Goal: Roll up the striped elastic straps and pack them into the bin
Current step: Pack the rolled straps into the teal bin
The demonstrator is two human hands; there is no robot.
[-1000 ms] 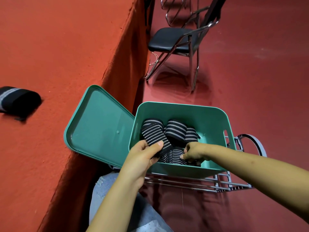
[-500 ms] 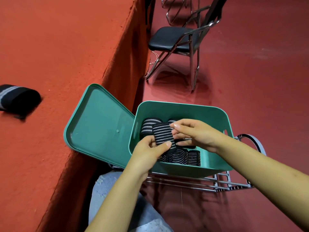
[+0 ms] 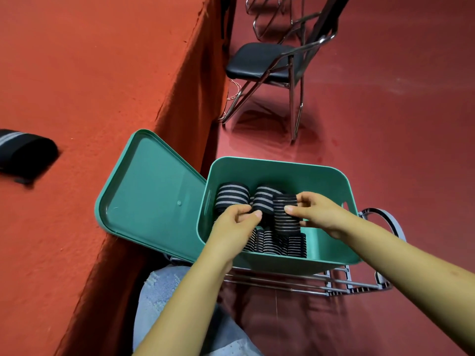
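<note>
A green bin [image 3: 282,168] stands on a wire rack beside the red table, with several black-and-white striped strap rolls [image 3: 231,197] packed inside. My right hand [image 3: 318,214] grips one rolled strap [image 3: 285,217] upright over the middle of the bin, thumb on its front. My left hand [image 3: 236,222] reaches in from the left and pinches the dark strap material just left of that roll. Another row of rolls [image 3: 280,244] lies along the bin's near wall. A dark strap bundle [image 3: 23,152] lies on the table at the far left.
The bin's green lid [image 3: 151,191] leans open between the bin and the red-covered table [image 3: 90,73]. The wire rack [image 3: 334,283] sticks out to the right with a strap loop [image 3: 385,214]. A black folding chair [image 3: 267,62] stands on the red floor behind.
The rolled strap went from my left hand to my right hand and shifted right over the bin's middle. My right hand rose from the near row of rolls to grip it.
</note>
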